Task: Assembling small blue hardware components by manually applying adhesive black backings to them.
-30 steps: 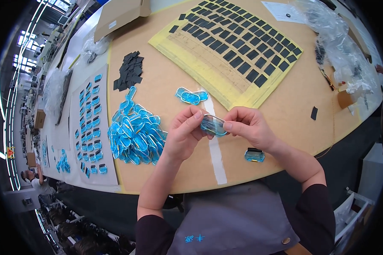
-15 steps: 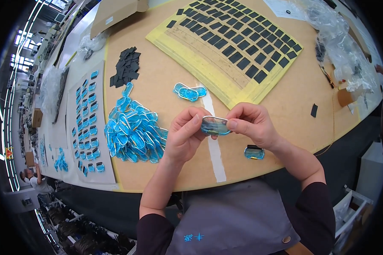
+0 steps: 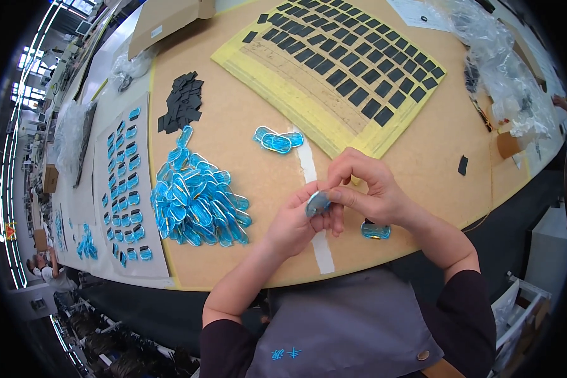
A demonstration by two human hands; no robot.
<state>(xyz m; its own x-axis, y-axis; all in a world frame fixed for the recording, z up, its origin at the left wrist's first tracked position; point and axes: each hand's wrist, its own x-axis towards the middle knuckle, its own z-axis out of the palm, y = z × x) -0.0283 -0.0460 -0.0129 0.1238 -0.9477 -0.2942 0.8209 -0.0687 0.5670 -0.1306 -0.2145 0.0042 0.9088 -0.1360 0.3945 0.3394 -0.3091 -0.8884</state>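
Note:
A small oval piece of clear blue plastic with a pale rim [image 3: 317, 203] is tilted up between my two hands above the table. My left hand [image 3: 294, 222] is closed on its lower side, the fingers curled beneath. Thumb and forefinger of my right hand [image 3: 370, 194] pinch its right end. Part of the piece is hidden by the fingers. Just below my right hand lies another blue oval piece [image 3: 376, 232] with a black strip along its top. To the left of my hands is a heap of blue oval pieces [image 3: 198, 205].
Several blue ovals [image 3: 277, 142] lie beyond my hands. A yellow-edged board [image 3: 353, 142] carries rows of black rectangles. Farther left are a pile of black rectangles [image 3: 183, 101] and a pale sheet [image 3: 156, 261] with rows of blue pieces. One black rectangle [image 3: 462, 165] lies at right.
The blue oval piece has been turned from lying broadside between both hands to standing tilted. My left hand has moved right and nearer, its fingers now under the piece.

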